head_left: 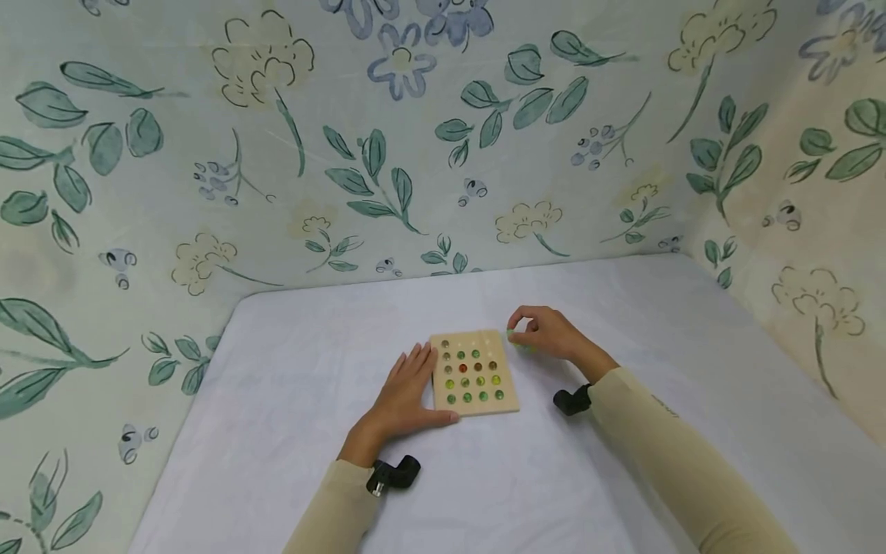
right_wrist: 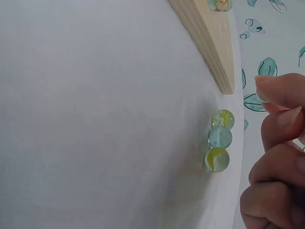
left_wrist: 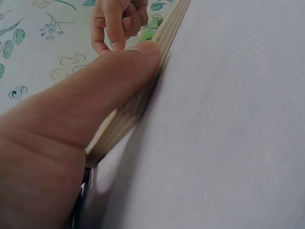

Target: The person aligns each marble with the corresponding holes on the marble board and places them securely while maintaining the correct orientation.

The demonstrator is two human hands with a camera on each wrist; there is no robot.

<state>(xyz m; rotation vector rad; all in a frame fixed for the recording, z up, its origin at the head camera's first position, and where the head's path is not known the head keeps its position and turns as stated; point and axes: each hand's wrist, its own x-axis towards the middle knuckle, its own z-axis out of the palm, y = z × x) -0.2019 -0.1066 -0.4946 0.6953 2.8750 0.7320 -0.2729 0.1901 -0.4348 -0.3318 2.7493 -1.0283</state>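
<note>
A square wooden board (head_left: pixel 476 412) with several rows of glass marbles, mostly green and yellow with a red one (head_left: pixel 463 368), lies on the white cloth. My left hand (head_left: pixel 408 396) rests along its left side, fingers straight, the thumb (left_wrist: pixel 121 71) against the near edge. Just off the board's far right corner, my right hand (head_left: pixel 547 332) pinches a small pale green marble (right_wrist: pixel 262 98) between thumb and forefinger, mostly hidden by the fingertips. Below that hand, a yellow-swirled marble (right_wrist: pixel 223 119), a pale blue one (right_wrist: pixel 220 137) and another yellow-swirled one (right_wrist: pixel 217 160) sit in a row beside the board.
White cloth (head_left: pixel 277 431) covers the table around the board. Floral fabric (head_left: pixel 388 185) hangs as a wall behind the far edge and along both sides. A black wrist camera (head_left: pixel 394 473) is strapped on the left wrist, another camera (head_left: pixel 571 401) on the right.
</note>
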